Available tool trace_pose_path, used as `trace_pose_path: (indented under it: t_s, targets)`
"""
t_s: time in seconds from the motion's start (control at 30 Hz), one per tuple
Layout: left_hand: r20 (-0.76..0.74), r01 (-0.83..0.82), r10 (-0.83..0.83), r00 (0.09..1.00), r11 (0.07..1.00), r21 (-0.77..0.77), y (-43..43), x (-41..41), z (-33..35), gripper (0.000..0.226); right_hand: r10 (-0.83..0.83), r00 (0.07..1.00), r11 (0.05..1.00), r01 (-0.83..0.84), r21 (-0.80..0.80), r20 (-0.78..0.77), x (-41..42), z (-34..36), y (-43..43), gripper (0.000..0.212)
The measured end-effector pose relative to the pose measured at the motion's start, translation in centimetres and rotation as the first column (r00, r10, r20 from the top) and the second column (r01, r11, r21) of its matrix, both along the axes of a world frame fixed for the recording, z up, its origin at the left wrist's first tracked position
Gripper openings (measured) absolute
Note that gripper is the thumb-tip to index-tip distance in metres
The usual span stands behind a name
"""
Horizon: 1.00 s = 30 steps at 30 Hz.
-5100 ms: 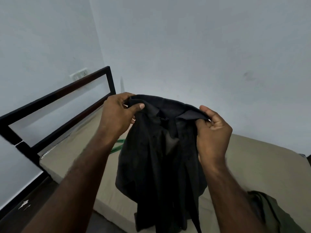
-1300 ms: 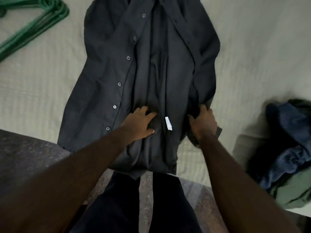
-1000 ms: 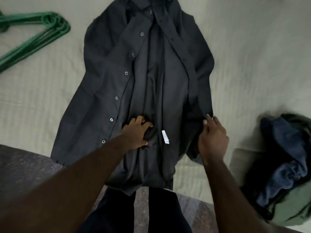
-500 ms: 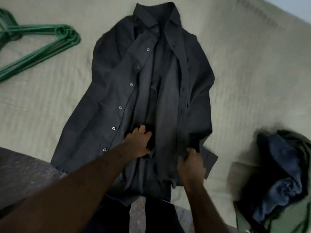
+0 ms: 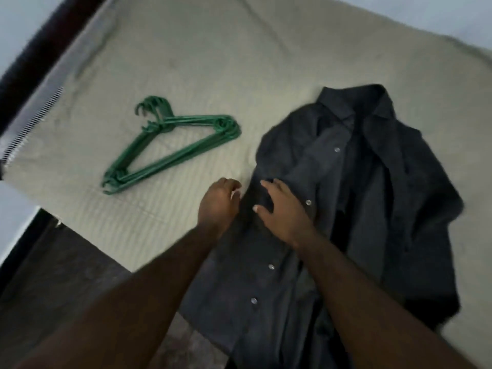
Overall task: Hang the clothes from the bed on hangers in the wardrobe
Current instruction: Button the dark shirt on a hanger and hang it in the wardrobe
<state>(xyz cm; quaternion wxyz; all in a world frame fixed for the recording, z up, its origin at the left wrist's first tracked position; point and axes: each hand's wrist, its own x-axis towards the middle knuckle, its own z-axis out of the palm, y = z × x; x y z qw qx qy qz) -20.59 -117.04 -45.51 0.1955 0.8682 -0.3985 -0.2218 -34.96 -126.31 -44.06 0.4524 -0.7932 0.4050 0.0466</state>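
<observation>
Lying on the bed (image 5: 186,62), the shirt (image 5: 306,161) is flattened by the open right hand (image 5: 279,210), likely for the hangers (image 5: 197,120) at left; the grip of the left hand (image 5: 218,202) cannot be told.

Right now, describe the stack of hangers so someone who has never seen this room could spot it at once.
Start at the beige mattress that fills the view. On it, left of the spread-out dark button shirt and beyond the left hand, lies a nested stack of hangers. It is the only green, wiry triangle there.
</observation>
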Motion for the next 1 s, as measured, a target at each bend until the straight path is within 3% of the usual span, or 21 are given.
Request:
trace_pose_path:
  t_s: [0.2,0.47,0.77,0.9,1.0]
  targets:
    - [0.302,-0.011,-0.054,0.952,0.977,0.212,-0.9,10.5,-1.0,0.045,0.22,0.946,0.963,-0.172,0.206,-0.237,3.1,-4.2,1.8,0.089]
    - [0.441,-0.071,-0.103,0.891,0.93,0.362,-1.1,14.8,-1.3,0.034,0.295,0.889,0.955,-0.258,0.149,-0.351,4.0,-5.8,2.3,0.093]
    - [0.458,0.031,-0.257,0.851,0.895,0.444,-2.0,17.0,-0.6,0.023,0.253,0.915,0.964,-0.21,0.165,-0.313,3.8,-5.6,2.0,0.086]
    - [0.407,0.042,-0.209,0.889,0.923,0.382,-2.1,17.3,0.8,0.027,0.201,0.944,0.964,-0.145,0.222,-0.26,3.9,-4.6,1.1,0.076]
    - [0.398,0.12,-0.24,0.885,0.945,0.304,-3.6,16.4,2.6,0.027,0.059,0.985,0.974,-0.021,0.227,-0.161,4.6,-3.0,0.0,0.062]
